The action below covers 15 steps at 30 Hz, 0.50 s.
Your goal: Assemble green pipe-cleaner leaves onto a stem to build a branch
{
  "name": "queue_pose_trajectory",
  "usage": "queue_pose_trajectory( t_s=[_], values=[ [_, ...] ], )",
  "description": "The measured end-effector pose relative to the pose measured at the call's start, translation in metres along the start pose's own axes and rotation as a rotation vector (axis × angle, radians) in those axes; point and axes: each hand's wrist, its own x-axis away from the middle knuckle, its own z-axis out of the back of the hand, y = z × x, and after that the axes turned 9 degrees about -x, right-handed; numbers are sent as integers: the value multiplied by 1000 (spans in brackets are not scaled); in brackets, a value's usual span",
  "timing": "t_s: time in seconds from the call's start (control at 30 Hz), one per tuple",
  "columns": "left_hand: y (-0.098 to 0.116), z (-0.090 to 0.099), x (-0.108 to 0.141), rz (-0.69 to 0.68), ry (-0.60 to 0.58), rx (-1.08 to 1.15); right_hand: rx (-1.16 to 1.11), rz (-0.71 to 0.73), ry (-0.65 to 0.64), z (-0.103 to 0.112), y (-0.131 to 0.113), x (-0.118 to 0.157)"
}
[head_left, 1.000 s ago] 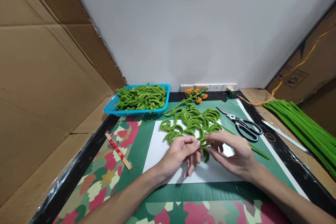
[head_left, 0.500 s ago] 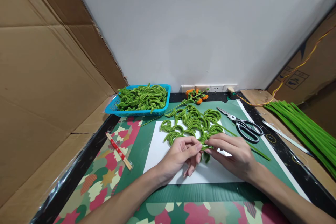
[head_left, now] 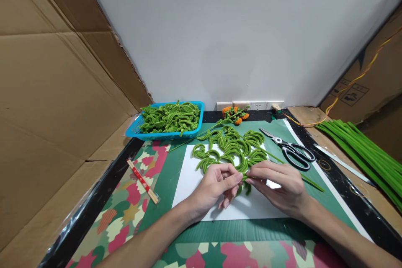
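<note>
Between my two hands is a short green pipe cleaner (head_left: 244, 178), pinched at both sides above a white sheet (head_left: 216, 213). My left hand (head_left: 220, 184) grips its left part between thumb and index finger, the other fingers curled below. The fingertips of my right hand (head_left: 279, 182) are closed on its right part, close to the left thumb. Much of the piece is hidden by the fingers. Just beyond them, many curved green pipe cleaner pieces (head_left: 232, 146) lie in a loose heap on the sheet.
A blue basket (head_left: 133, 128) of green pieces stands back left, near an orange-flowered stem (head_left: 238, 120). Scissors (head_left: 290, 149) and a long green stem (head_left: 309, 181) lie right of the heap. Wrapped chopsticks (head_left: 143, 181) are at left; a bundle of green stems (head_left: 364, 155) is far right.
The right fingers have shifted slightly on the held pipe cleaner, and less of it shows between the hands. Everything else stays in place.
</note>
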Motion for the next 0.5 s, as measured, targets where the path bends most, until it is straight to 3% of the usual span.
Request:
queue_pose_trajectory(
  t_s=[0.23, 0.5],
  values=[
    [-2, 1, 0, -6, 17, -32, -48, -59, -4, 0, 0, -2],
    [-3, 1, 2, -36, 82, -104, -156, -308, -16, -1, -5, -3]
  ],
)
